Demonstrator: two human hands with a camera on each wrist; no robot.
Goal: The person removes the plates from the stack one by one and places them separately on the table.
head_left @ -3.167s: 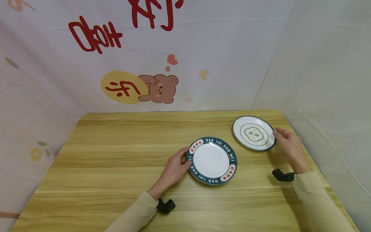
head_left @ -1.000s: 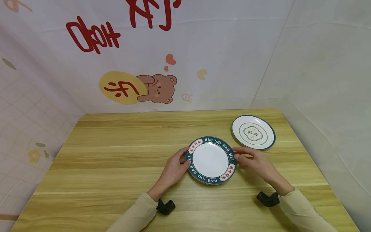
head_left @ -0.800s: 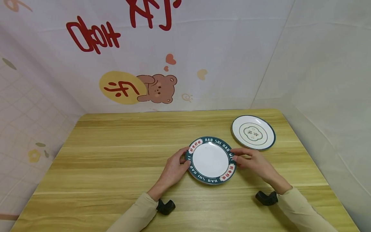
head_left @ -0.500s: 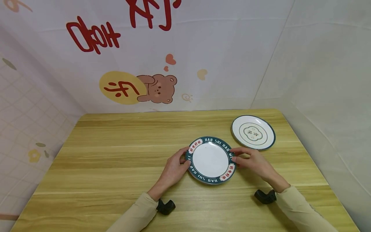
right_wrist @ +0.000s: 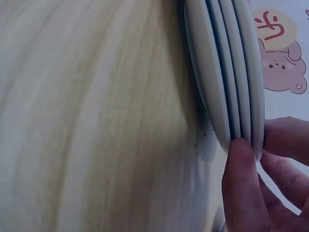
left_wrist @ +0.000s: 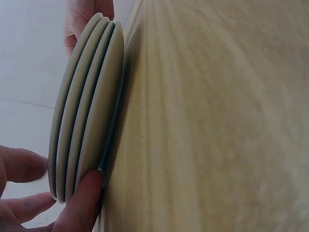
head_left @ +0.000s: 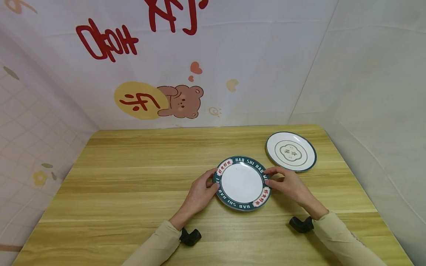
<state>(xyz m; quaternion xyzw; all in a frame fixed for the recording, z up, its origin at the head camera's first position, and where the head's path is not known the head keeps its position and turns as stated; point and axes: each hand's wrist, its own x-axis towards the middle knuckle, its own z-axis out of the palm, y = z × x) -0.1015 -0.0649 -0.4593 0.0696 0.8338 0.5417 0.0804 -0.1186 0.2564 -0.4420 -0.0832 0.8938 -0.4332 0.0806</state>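
A stack of several plates (head_left: 242,183) lies on the table, the top one white with a green lettered rim. At its left edge my left hand (head_left: 199,193) grips the rim. My right hand (head_left: 293,186) pinches the right edge between thumb and fingers. In the left wrist view the stacked plates (left_wrist: 87,111) show edge-on, with a finger of the left hand (left_wrist: 79,208) against the lower ones. The right wrist view shows the right hand (right_wrist: 251,193) holding the upper plates (right_wrist: 241,87), one fingertip on their edges.
Behind and to the right, a white plate (head_left: 290,152) with a thin dark rim and a flower-shaped emblem lies near the right corner of the wooden table (head_left: 133,177). A printed cloth (head_left: 253,55) hangs along the back and sides.
My right hand has come from the white plate's edge to the stack's right rim, and its wrist has since shifted slightly left. The left hand keeps its place; the stack looks unmoved.
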